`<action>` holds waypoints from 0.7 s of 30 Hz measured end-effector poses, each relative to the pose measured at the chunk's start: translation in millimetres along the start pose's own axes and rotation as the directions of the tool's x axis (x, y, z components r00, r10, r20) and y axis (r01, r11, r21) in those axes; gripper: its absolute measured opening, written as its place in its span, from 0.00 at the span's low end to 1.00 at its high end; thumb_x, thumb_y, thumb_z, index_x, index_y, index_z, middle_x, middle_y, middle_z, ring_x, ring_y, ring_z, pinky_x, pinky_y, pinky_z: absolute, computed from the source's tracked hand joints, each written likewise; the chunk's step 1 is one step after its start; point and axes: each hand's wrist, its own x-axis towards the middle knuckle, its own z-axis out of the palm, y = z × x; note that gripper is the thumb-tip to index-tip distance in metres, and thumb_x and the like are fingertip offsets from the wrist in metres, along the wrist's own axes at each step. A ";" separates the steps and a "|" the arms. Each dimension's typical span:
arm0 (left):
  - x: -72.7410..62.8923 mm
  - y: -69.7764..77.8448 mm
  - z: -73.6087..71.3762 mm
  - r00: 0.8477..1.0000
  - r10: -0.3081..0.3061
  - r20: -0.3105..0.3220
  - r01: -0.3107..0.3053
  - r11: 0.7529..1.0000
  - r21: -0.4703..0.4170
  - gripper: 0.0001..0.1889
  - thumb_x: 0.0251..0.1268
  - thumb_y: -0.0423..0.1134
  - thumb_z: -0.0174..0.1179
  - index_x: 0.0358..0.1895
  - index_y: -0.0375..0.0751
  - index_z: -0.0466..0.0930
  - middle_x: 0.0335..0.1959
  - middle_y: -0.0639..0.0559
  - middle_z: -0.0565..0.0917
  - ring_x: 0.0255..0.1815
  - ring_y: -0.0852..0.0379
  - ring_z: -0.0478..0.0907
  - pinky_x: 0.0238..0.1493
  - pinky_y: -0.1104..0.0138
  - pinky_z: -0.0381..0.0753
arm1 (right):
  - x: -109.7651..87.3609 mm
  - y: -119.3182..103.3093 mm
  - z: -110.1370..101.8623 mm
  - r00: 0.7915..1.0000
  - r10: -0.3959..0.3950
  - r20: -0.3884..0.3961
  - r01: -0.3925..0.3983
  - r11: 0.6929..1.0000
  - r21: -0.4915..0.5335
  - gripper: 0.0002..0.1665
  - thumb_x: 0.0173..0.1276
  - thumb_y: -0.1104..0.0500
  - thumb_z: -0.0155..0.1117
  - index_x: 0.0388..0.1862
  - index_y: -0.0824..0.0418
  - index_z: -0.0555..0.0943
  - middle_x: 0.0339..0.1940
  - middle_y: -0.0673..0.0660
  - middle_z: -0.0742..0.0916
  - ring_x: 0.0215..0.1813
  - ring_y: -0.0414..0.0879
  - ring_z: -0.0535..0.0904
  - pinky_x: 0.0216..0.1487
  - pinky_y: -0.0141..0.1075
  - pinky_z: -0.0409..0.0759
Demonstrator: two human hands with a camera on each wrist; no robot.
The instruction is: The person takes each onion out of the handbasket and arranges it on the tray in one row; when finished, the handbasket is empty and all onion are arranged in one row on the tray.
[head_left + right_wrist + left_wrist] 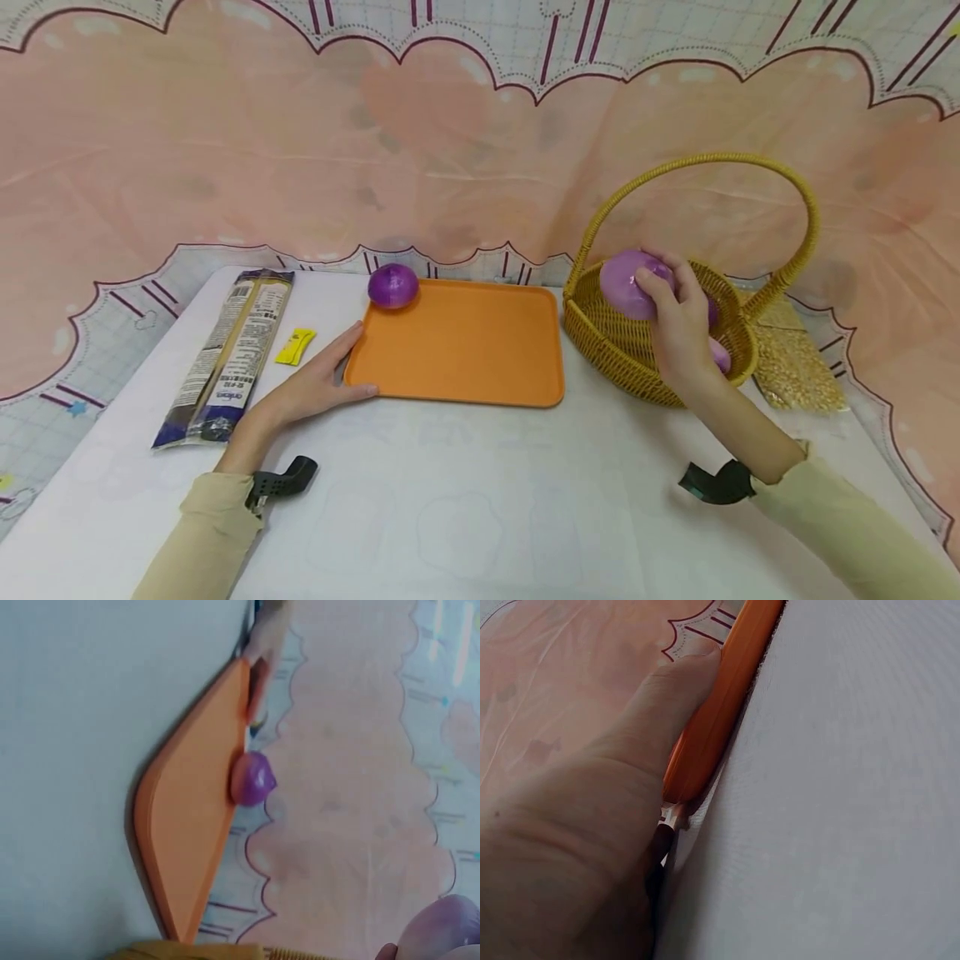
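Observation:
My right hand grips a smooth light-purple rounded object just above the opening of a yellow wicker basket. Part of the same object shows at the lower corner of the right wrist view. More purple pieces sit inside the basket, partly hidden by the hand. On the left, my left hand rests along the orange tray, fingers extended at its left edge and thumb at the near corner. A glossy dark-purple onion-like piece, with a pointed tip, lies at the tray's far left corner.
A long clear-and-blue printed packet lies left of the left hand, with a small yellow wrapped packet beside it. The basket's tall handle arches above the right hand. Behind the basket's right side is a bag of yellow grains.

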 end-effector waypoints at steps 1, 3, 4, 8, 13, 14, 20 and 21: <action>-0.1 -0.2 0.0 1.000 -0.001 0.001 0.001 1.000 0.001 0.55 0.58 0.58 0.66 0.79 0.43 0.38 0.81 0.43 0.41 0.81 0.39 0.39 0.78 0.42 0.43 | -2.8 0.9 2.5 1.000 -0.001 0.011 0.001 1.000 -0.021 0.13 0.73 0.62 0.55 0.55 0.54 0.74 0.60 0.50 0.71 0.60 0.43 0.68 0.55 0.23 0.77; -0.1 -0.7 0.1 1.000 0.000 0.000 0.000 1.000 0.009 0.56 0.58 0.58 0.66 0.79 0.43 0.38 0.81 0.43 0.41 0.81 0.39 0.39 0.78 0.42 0.43 | -8.2 2.9 7.2 0.999 0.014 0.033 -0.012 0.997 -0.072 0.13 0.74 0.61 0.54 0.54 0.51 0.75 0.59 0.49 0.72 0.59 0.43 0.68 0.55 0.23 0.77; 0.0 -1.1 0.1 1.000 0.000 0.000 0.000 1.000 0.010 0.56 0.58 0.58 0.66 0.79 0.42 0.38 0.81 0.43 0.41 0.81 0.39 0.39 0.79 0.42 0.43 | -10.5 4.2 9.6 0.999 0.026 0.045 -0.022 0.995 -0.096 0.13 0.74 0.61 0.53 0.55 0.49 0.75 0.60 0.48 0.72 0.60 0.43 0.68 0.56 0.22 0.77; -0.1 -1.9 0.2 1.000 0.002 -0.002 -0.002 1.000 0.015 0.56 0.57 0.58 0.66 0.79 0.43 0.39 0.81 0.44 0.41 0.81 0.39 0.39 0.79 0.42 0.43 | -17.4 9.6 18.6 0.992 0.092 0.085 -0.076 0.981 -0.177 0.15 0.75 0.59 0.53 0.57 0.48 0.74 0.60 0.48 0.73 0.59 0.44 0.69 0.56 0.22 0.78; -0.8 -1.2 -0.4 1.000 0.010 -0.003 -0.010 1.000 0.025 0.55 0.58 0.58 0.66 0.79 0.43 0.39 0.81 0.43 0.41 0.81 0.39 0.39 0.78 0.41 0.43 | -22.1 17.2 29.2 0.978 0.172 0.114 -0.137 0.955 -0.263 0.17 0.74 0.57 0.54 0.60 0.49 0.73 0.60 0.49 0.73 0.57 0.44 0.71 0.52 0.23 0.81; -0.9 -0.9 -0.6 1.000 0.012 -0.005 -0.011 1.000 0.026 0.55 0.58 0.58 0.66 0.79 0.43 0.39 0.81 0.43 0.41 0.81 0.38 0.40 0.78 0.41 0.43 | -22.6 18.8 31.0 0.976 0.182 0.119 -0.142 0.948 -0.284 0.18 0.74 0.56 0.54 0.61 0.50 0.72 0.59 0.49 0.73 0.57 0.44 0.72 0.51 0.24 0.81; -1.8 -0.4 -1.8 1.000 0.003 -0.003 -0.003 0.999 0.032 0.54 0.59 0.58 0.65 0.79 0.43 0.39 0.81 0.43 0.41 0.81 0.38 0.40 0.78 0.41 0.44 | -24.9 31.0 38.1 0.959 0.244 0.141 -0.182 0.918 -0.354 0.23 0.73 0.56 0.56 0.65 0.55 0.69 0.62 0.52 0.73 0.57 0.45 0.72 0.50 0.25 0.82; -2.0 -0.7 -1.8 1.000 -0.001 -0.002 0.001 0.999 0.034 0.54 0.59 0.58 0.65 0.79 0.43 0.39 0.81 0.43 0.41 0.81 0.38 0.40 0.78 0.42 0.44 | -25.2 33.3 39.0 0.956 0.254 0.145 -0.188 0.912 -0.364 0.23 0.73 0.56 0.56 0.66 0.55 0.69 0.63 0.53 0.73 0.57 0.45 0.72 0.50 0.25 0.82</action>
